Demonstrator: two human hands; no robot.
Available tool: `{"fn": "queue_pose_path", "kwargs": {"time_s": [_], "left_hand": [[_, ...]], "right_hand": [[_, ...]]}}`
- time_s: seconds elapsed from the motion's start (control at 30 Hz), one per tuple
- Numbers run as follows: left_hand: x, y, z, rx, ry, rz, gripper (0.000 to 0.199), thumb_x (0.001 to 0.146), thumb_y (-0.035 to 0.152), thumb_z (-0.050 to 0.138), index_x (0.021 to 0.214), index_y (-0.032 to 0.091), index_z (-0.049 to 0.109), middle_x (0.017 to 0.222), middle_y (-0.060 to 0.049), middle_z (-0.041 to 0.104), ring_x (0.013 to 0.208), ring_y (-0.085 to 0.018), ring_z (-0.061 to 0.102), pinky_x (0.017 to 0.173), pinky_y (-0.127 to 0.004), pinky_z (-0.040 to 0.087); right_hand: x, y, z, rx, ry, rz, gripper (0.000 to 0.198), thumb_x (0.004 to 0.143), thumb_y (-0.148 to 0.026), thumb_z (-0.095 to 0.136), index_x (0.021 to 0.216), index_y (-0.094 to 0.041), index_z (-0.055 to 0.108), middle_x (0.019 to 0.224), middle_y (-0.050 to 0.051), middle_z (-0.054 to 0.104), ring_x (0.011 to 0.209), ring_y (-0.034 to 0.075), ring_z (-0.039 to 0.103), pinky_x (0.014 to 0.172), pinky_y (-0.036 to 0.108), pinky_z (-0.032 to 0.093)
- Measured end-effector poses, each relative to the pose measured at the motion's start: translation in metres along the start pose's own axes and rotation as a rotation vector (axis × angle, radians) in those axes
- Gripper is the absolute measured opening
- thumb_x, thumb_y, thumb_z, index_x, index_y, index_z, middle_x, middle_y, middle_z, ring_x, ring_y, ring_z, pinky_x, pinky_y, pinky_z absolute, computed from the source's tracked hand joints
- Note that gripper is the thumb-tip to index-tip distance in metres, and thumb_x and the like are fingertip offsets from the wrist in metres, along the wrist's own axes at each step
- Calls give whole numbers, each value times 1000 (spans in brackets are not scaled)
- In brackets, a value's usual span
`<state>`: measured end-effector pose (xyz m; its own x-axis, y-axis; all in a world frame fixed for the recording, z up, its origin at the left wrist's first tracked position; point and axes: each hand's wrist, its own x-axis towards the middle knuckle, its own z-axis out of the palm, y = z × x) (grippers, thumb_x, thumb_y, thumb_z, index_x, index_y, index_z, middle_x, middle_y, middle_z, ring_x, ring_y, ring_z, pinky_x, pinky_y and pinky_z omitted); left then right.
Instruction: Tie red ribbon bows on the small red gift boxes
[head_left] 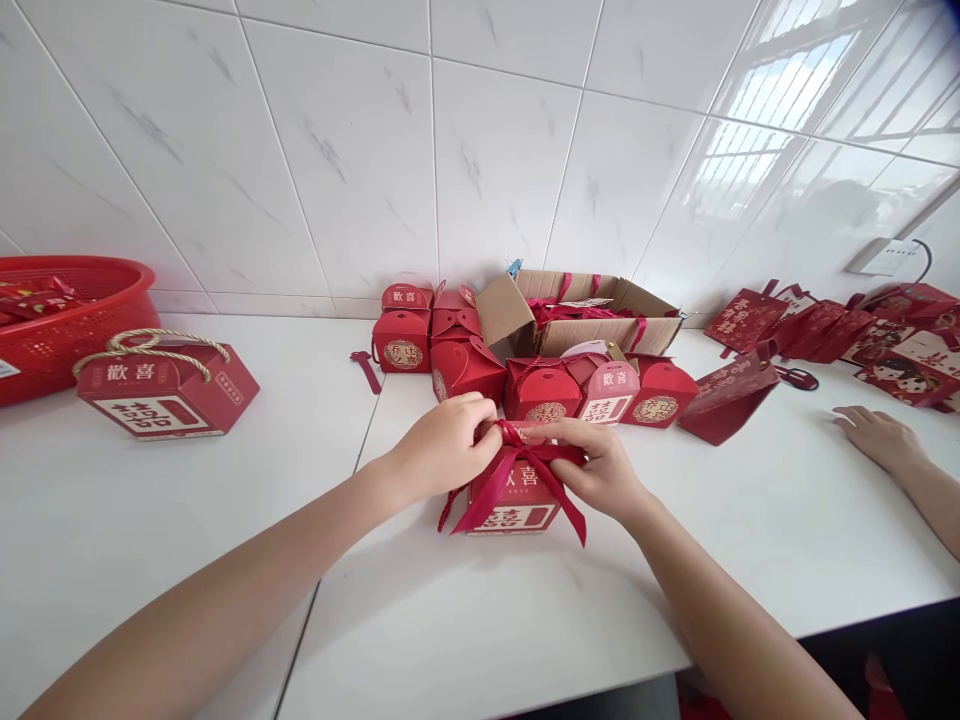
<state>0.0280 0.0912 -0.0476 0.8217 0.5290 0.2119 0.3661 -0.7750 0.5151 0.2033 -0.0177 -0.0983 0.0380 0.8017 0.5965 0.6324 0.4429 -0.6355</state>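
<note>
Gift box [519, 494] stands before the carton [656, 336]; ribbon bow [491, 490] formed, finishing seemingly left. I see left hand [448, 447], fingers pinched on ribbon bow; right hand [600, 470] touches it, grip I can't tell.

Your count: one basket [67, 345], one carton [600, 337], one pair of scissors [795, 378].
Toward the table's [405, 600] back edge, red boxes [541, 388] overlap past counting; you have one rope-handled box [157, 400] and, nearer the front edge, one bow-tied box [516, 515].
</note>
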Motion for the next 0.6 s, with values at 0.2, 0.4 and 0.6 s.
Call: {"fn": "queue_pose_path", "kwargs": {"time_s": [0.2,0.4,0.6], "left_hand": [[-3,-8,-24,-18,-162,-70,24,85,46,48,94,24,49,102,-2,57,82,-18,56,68,-31,45],[-14,3,-56,1,-115,-31,28,85,50,51,97,25,54,102,-1,63,84,-18,59,68,-29,46],[-68,49,-34,98,-202,668,13,91,32,49,96,25,60,92,-1,67,79,-14,61,72,-27,51]], "right_hand": [[0,1,-10,96,-14,51,56,66,-1,47,113,-29,62,102,2,65,86,17,60,68,29,48],[1,12,-28,356,-88,119,60,64,-12,48,121,-29,55,92,2,45,69,13,41,60,29,34],[-1,30,-26,565,54,175,49,65,-12,48,112,-25,56,67,-2,36,60,13,32,55,28,23]]}}
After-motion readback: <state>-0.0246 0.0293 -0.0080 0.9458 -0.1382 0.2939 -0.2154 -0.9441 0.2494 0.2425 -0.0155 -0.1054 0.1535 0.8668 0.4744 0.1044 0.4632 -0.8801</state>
